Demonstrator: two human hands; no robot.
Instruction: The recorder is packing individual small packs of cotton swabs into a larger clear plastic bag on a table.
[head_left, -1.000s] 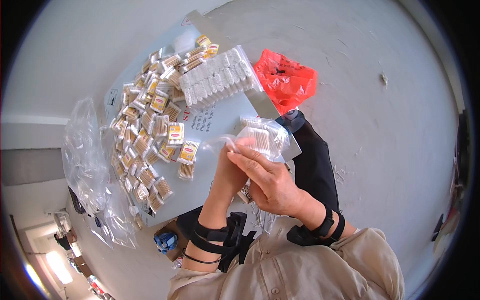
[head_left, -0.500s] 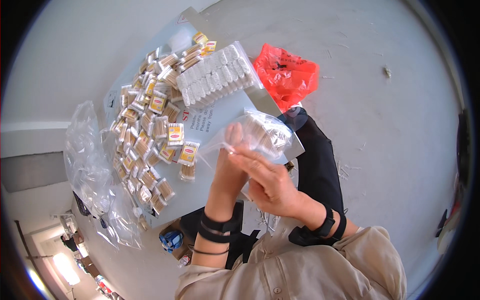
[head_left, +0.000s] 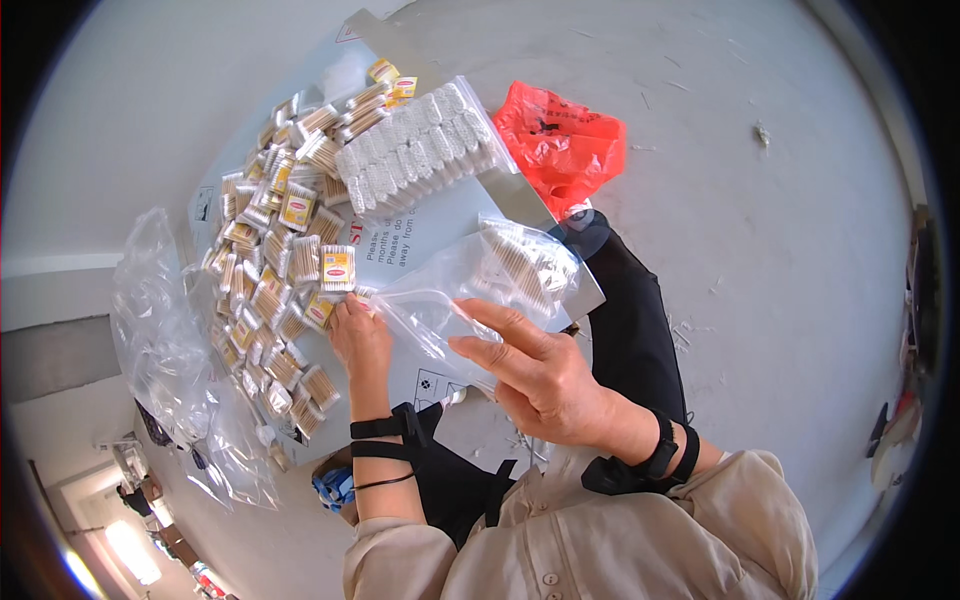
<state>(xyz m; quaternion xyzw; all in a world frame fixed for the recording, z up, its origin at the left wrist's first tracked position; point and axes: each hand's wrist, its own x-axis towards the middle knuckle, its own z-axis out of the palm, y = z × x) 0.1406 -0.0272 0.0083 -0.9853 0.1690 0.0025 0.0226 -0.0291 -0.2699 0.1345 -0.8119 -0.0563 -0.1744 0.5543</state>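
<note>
My left hand has its fingers closed on a pack of cotton swabs at the right edge of a heap; the fingers hide most of that pack. Nearby lies another swab pack with a yellow label. My right hand grips the rim of a clear plastic bag, index and middle fingers spread at its mouth. The mouth faces my left hand. Inside the bag's far end sit swab packs, resting over the board's right corner.
A big bag of white-tipped swab packs lies at the back of the pale printed board. Beside it is a red plastic bag. Crumpled clear plastic hangs at the left. Loose swabs litter the floor.
My left hand has left the clear bag and moved left onto a swab pack at the heap's edge. The right hand stays at the bag, whose mouth is now wider.
</note>
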